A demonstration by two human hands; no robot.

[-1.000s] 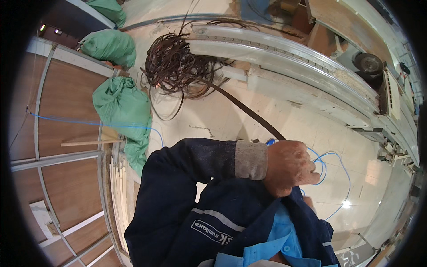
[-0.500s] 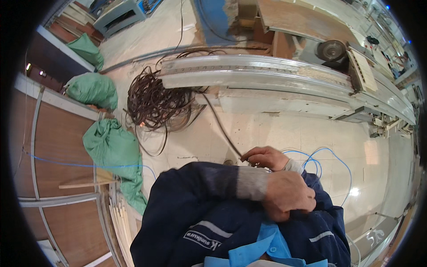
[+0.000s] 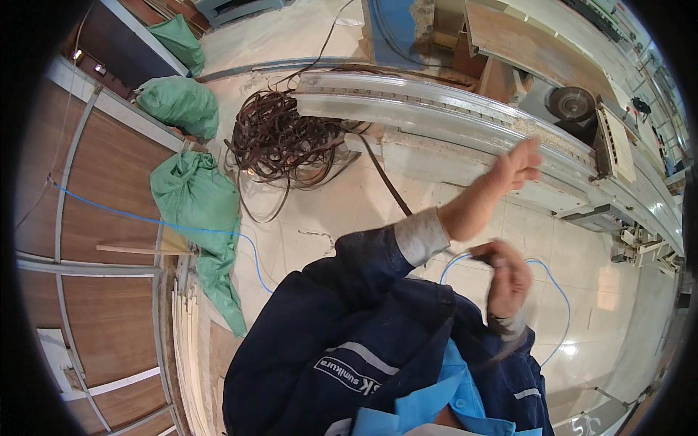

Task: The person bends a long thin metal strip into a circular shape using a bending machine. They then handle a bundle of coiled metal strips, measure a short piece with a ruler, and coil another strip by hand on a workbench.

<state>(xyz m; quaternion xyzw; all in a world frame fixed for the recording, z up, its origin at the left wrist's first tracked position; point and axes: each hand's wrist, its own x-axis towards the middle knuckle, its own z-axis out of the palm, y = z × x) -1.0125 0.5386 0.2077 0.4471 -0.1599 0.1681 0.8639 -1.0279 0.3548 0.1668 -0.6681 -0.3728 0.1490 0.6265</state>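
My left arm reaches across to the right. My left hand (image 3: pixel 498 189) is raised over the floor in front of the long metal rail, fingers stretched out and nothing visible in them. Below it, my right hand (image 3: pixel 510 282) is closed and slightly blurred, with a dark strip at its fingers. A long, thin brown strip (image 3: pixel 385 178) runs from a tangled heap of brown strip (image 3: pixel 280 142) toward my hands, then passes out of sight behind my left cuff. A blurred dark streak shows beside my right cuff, perhaps the strip's trailing part.
A machine with a long metal rail (image 3: pixel 436 109) and a round dark wheel (image 3: pixel 572 104) stands ahead. Several green sacks (image 3: pixel 193 192) line the left side by wooden panels (image 3: pixel 109 196). A blue hose (image 3: pixel 560 291) loops over the tiled floor at right; another stretch crosses the left.
My left hand has moved up and forward from near my chest, its fingers opening out. My right hand has drawn right and back toward my body. The view has shifted slightly.
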